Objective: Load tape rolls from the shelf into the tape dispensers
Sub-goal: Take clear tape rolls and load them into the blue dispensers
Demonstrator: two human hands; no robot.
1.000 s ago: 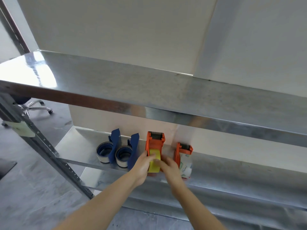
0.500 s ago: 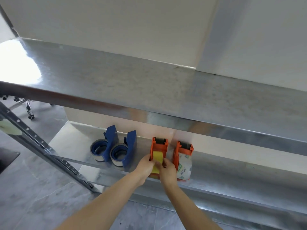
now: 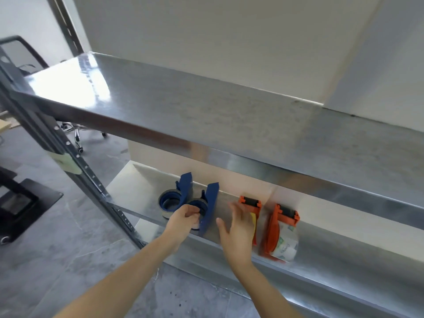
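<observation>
On the lower shelf [image 3: 137,185], left hand [image 3: 183,220] now grips a blue dispenser [image 3: 210,207]; right hand [image 3: 237,230], fingers spread, has left the yellow-tape dispenser [image 3: 250,203]

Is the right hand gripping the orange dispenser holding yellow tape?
No: the right hand is open, fingers straight, not curled round the orange tape dispenser.

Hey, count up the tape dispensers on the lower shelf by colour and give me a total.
Blue tape dispensers: 2
Orange tape dispensers: 2
Total: 4
</observation>
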